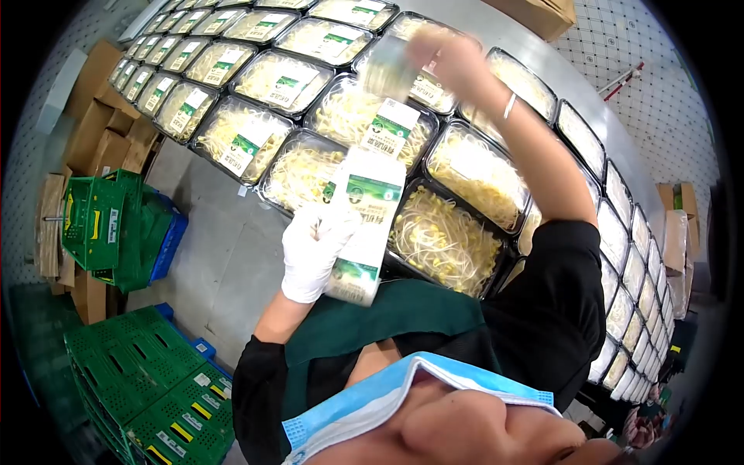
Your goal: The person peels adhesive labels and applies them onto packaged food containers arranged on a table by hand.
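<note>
Blue mask [418, 391] in the near foreground, below both hands' fingers in view. Grey surface [515, 35] runs beneath the right fingers. Green crates [124, 372] stand left of the gloved fingers and lower. Rows of sprout trays [240, 139] spread beyond and right of them, one unlabelled tray [446, 240] just to their right. Gloved left hand [314, 252]: fingers closed on a label strip [370, 205]. Bare right hand [446, 58] blurs above trays; its fingers' grip I cannot tell. White band [509, 106] circles that wrist.
</note>
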Motion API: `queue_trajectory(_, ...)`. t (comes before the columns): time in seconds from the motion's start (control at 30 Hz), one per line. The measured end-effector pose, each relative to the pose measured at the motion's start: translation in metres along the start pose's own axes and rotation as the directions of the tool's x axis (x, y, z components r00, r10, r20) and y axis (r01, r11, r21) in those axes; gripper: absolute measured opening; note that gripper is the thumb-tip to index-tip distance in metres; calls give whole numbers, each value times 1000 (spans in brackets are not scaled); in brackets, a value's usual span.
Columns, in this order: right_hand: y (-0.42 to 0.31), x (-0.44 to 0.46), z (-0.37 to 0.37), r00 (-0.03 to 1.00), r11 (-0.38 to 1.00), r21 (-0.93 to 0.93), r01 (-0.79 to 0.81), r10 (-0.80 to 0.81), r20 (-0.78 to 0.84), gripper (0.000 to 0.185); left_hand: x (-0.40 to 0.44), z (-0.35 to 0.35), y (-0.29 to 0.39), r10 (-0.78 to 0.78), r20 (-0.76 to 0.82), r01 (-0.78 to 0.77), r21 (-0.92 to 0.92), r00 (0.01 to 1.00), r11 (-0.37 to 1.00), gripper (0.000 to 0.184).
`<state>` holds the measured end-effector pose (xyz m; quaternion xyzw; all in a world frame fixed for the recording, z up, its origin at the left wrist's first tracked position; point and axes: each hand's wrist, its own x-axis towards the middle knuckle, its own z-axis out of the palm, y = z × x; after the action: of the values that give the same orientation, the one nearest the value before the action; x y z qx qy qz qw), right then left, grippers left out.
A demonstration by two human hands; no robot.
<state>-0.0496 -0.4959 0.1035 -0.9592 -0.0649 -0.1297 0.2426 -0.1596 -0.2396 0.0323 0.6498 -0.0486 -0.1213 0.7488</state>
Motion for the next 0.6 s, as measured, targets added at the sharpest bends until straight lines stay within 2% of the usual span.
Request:
queue_trajectory(0.03,41,30,-15,979,945,-325,34,-97,-181,15,1,-5,-7,-19,-7,19,-26,1000,999,10)
queue_trajectory(0.07,100,60,-17,963,922,-385,-33,-74,-259,22,1,-14,-11,-21,14,21,57,1000,998,9)
queue_trajectory(0.13,164,79,9,953,815,-517,-260,131,-272,33,-1,-20,-12,-17,-20,17,11,1000,1000,9)
queue_trajectory(0.2,177,75,40,957,736,-614,-285,250,-145,38,-2,-29,-17,-38,-14,38,30,999,999,9)
queue_trajectory(0.23,182,74,47,955,725,-631,-275,282,-92,49,-2,-31,-18,-64,-2,64,47,998,997,8)
queue_trajectory(0.27,187,74,49,956,730,-629,-269,279,-85,49,-2,-31,-17,-67,-9,68,49,998,996,8)
queue_trajectory(0.33,165,50,36,940,508,-796,-330,101,-326,62,-5,-29,-14,-79,25,79,-1,997,997,11)
queue_trajectory(0.37,150,46,25,941,557,-761,-334,152,-302,72,-6,-24,-11,-80,40,83,-66,996,994,18)
queue_trajectory(0.4,116,35,11,935,827,-441,-348,339,-103,71,-5,-19,-10,-74,54,77,-66,996,995,18)
queue_trajectory(0.43,76,15,4,901,915,-39,-402,403,158,71,-4,-14,-10,-45,64,52,-114,997,992,22)
queue_trajectory(0.47,42,-13,5,928,872,408,-270,123,351,66,-4,-7,-11,-19,68,30,-165,997,986,26)
queue_trajectory(0.5,13,-43,3,900,883,455,-115,-101,424,50,-5,1,-8,4,54,7,-204,999,979,22)
queue_trajectory(0.53,-16,-72,0,821,845,535,20,-319,473,34,-5,-1,-10,2,65,11,-205,998,979,22)
queue_trajectory(0.6,-47,-109,-4,858,907,382,177,-332,391,23,-2,-13,-12,120,349,-167,107,930,980,14)
